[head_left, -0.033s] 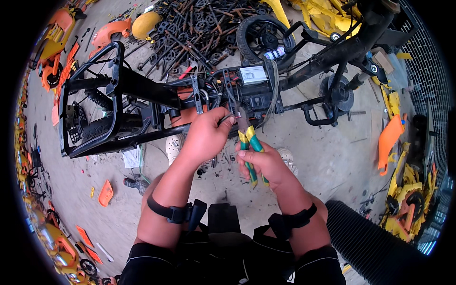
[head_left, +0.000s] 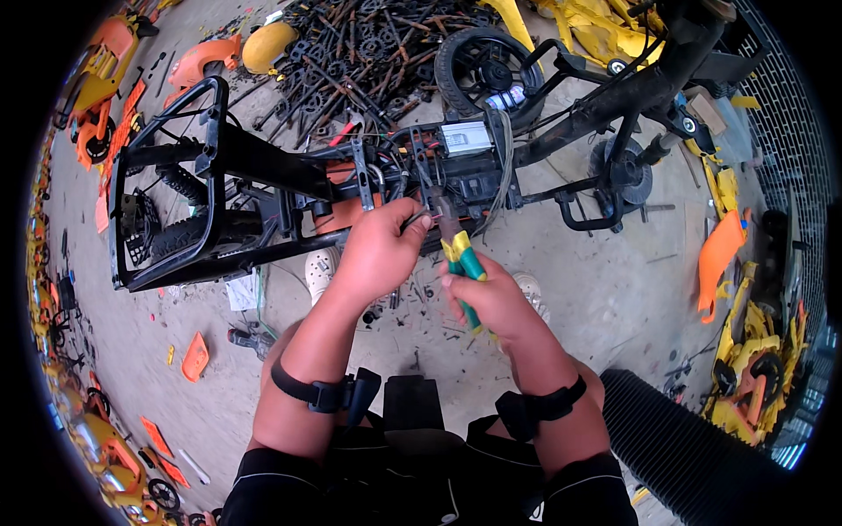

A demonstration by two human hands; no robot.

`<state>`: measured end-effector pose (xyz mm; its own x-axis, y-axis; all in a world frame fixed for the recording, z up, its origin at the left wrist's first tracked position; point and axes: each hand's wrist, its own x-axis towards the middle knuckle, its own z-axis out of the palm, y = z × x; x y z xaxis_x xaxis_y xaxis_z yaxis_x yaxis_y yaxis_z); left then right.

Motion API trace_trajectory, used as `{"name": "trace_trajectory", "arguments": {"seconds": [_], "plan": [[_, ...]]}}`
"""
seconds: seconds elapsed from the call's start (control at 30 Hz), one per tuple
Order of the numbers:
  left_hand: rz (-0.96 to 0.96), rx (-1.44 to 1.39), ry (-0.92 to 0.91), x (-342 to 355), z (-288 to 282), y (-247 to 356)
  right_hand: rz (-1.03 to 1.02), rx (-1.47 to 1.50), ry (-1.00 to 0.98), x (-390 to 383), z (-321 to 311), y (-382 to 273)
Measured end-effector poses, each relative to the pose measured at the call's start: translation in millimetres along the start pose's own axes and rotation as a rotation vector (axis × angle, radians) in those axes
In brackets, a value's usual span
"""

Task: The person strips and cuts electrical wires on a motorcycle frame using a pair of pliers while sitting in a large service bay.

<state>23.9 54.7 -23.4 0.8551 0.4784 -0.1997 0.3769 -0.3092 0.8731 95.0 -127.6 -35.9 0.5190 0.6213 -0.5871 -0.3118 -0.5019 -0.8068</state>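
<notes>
Right hand (head_left: 493,298) around pliers (head_left: 461,246), left hand (head_left: 386,252) alongside

Grey, stained concrete floor (head_left: 631,307) spreads under soft, fairly even light. A dark wall (head_left: 794,114) with a pale brick-like grid curves along the right rim; a bluish bright patch (head_left: 792,449) shows below. Black metal parts (head_left: 351,61) heap at the top, yellow panels (head_left: 605,31) beside them; orange-and-yellow bodywork (head_left: 110,57) lines the left.

Plier handles (head_left: 470,262) now closer together
</notes>
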Motion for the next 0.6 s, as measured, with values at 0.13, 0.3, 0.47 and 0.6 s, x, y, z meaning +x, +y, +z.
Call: {"name": "trace_trajectory", "arguments": {"seconds": [0.13, 0.3, 0.47, 0.6], "plan": [[0.005, 0.097, -0.011, -10.3, 11.9, -4.6, 0.02, -0.104, 0.115, -4.6, 6.4, 0.7], [-0.008, -0.065, -0.023, -19.9, 14.9, -7.4, -0.034, -0.028, 0.169, -11.4, -2.5, 11.3], [-0.124, -0.17, -0.081, -31.7, 11.3, -6.8, 0.02, -0.039, 0.228, -25.4, -12.7, 12.7], [-0.121, -0.27, -0.096, -34.5, 11.0, -14.2, 0.045, -0.013, 0.2, -34.6, -17.7, 21.6]]}}
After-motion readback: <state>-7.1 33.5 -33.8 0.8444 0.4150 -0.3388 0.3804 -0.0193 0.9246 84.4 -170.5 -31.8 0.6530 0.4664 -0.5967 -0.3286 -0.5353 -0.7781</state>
